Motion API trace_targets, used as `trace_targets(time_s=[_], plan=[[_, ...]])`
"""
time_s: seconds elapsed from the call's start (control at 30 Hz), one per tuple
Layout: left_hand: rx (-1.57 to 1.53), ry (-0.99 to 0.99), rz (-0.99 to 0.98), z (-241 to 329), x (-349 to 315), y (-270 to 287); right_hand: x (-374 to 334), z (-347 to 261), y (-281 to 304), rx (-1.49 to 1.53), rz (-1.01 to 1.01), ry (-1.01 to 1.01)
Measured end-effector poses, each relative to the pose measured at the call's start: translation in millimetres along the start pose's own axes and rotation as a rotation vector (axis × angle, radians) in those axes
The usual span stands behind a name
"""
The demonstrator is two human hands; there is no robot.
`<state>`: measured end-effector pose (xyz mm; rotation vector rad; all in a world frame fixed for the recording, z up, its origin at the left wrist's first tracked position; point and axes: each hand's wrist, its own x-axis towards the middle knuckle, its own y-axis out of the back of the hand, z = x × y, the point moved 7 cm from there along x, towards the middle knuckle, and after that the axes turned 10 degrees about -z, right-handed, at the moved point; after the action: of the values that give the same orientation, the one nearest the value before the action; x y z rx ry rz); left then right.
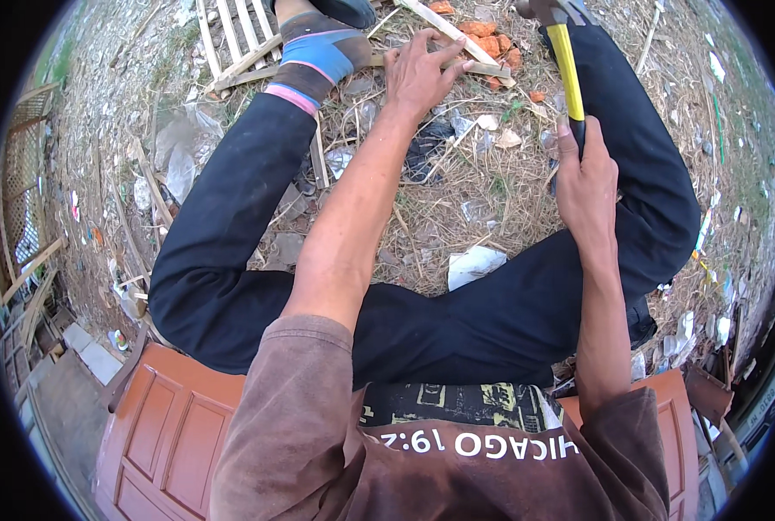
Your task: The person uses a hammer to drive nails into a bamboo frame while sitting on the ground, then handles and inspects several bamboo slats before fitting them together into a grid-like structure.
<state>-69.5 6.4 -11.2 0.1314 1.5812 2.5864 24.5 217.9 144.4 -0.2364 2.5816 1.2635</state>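
My right hand (587, 178) is closed around the black grip of a hammer (567, 74). Its yellow handle points away from me, and the metal head is at the top edge, by my right foot. My left hand (420, 76) lies with fingers spread over a pale wooden slat frame (492, 68) on the ground. One thin slat (447, 29) slants down to meet a crosspiece just right of that hand. Whether the left fingers grip the wood underneath is hidden. No nail can be made out.
Orange-red brick pieces (485, 43) lie behind the frame. More parallel slats (240, 35) extend at the far left, near my left foot in a striped sock (318, 56). Dry grass and plastic scraps litter the ground between my legs. A reddish-brown panelled wooden board (175, 434) is beneath me.
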Motion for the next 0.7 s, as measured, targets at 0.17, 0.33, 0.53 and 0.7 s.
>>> trace_targets(time_s=[0.17,0.33,0.53,0.7], plan=[[-0.005,-0.011,0.016,5.2,1.9,0.5,4.6,17.2,-15.6,-0.043,-0.024,0.053],[-0.038,-0.024,0.048,5.1,-1.3,-7.0,10.5,11.9,-4.9,-0.074,-0.077,0.01],[0.019,-0.021,0.07,-4.0,-1.1,-3.3,-3.7,-36.6,18.5,0.073,0.084,0.188],[0.019,-0.038,0.087,3.8,14.5,-2.1,18.7,30.9,-11.5,-0.265,-0.063,0.002]])
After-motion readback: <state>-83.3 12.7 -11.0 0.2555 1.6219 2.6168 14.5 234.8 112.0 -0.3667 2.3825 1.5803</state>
